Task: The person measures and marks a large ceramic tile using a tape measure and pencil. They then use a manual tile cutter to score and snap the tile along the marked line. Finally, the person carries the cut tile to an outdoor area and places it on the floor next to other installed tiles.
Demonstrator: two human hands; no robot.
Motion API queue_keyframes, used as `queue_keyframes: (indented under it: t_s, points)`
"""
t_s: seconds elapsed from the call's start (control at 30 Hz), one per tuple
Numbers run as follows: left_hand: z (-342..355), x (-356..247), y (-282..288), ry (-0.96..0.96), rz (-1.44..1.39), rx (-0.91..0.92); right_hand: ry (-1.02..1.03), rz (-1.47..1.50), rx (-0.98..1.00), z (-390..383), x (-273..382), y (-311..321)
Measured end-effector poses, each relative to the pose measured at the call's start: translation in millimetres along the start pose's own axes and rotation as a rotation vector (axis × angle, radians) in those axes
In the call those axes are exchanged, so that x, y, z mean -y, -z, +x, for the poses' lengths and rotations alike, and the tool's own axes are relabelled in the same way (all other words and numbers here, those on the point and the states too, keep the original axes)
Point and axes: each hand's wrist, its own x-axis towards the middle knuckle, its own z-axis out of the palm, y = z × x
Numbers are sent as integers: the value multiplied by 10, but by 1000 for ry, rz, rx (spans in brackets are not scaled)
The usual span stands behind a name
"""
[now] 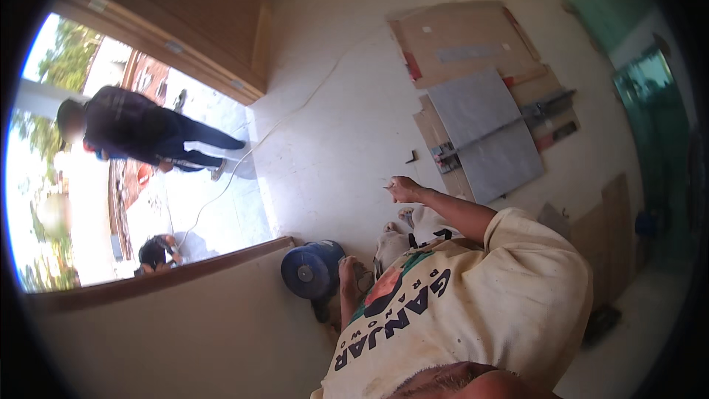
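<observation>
My right hand (pixel 404 189) is raised in front of me, its fingers pinched on something thin and small that I cannot make out. My left hand (pixel 348 273) is low at my side, beside a round blue plastic container (pixel 306 266) with dark parts under it; its fingers are curled, and what they hold, if anything, is unclear. Ahead to the right lies a grey tile (pixel 476 133) on cardboard (pixel 461 37), with a long metal tile cutter (pixel 546 107) across it. A small dark angle piece (pixel 412 157) lies on the floor (pixel 332 155) near my right hand.
A person in dark clothes (pixel 140 122) stands in the left doorway, and another (pixel 155 255) crouches lower outside. A pale cord (pixel 225 185) crosses the floor. A wooden door (pixel 185 22) is at upper left, a low wall (pixel 170 325) at lower left, green glass (pixel 646 148) at right.
</observation>
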Motion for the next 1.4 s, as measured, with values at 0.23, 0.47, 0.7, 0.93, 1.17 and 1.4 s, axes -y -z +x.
queue_keyframes:
  t_s: [0.23, 0.47, 0.7, 0.93, 1.17, 1.4]
  points:
    - [701, -970, -67, 348, 213, 466, 104, -564, -290, -1119, -1866, 317]
    - [918, -969, -1076, 369, 390, 841, -624, -641, -894, -3359, -3663, -39]
    - [101, -497, -2537, 414, 646, 994, -901, 63, -1200, -4418, -4494, -1134]
    - [-929, 441, -3772, 542, 634, 1109, -911, -198, -845, -5454, -5462, -1500]
    - [-1754, 1284, -5001, 520, 801, 1359, -1004, -437, -994, -6253, -6269, -1327]
    - [-2016, 2356, -6353, 732, 741, 1251, -971, 345, -1271, -6582, -6521, -450]
